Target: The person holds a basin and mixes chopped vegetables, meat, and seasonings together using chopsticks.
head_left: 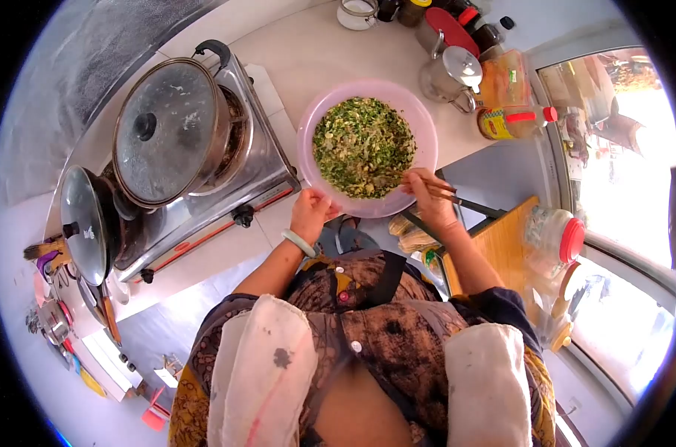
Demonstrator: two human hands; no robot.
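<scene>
A pink bowl [425, 134] on the counter holds a chopped green and yellow mixture [360, 141]. My left hand [313, 216], with a pale bangle at its wrist, grips the bowl's rim at the lower left. Over the lower right edge of the bowl, my right hand [432, 200] is closed around brown chopsticks [444, 188]. The chopstick tips reach down to the mixture and are hard to make out there.
Left of the bowl stands a gas stove [278, 167] with a large lidded pot [167, 134] and a lidded pan [85, 223]. A metal pot [446, 78], an oil bottle [513, 121] and jars line the right side. A wooden board [494, 246] is at the lower right.
</scene>
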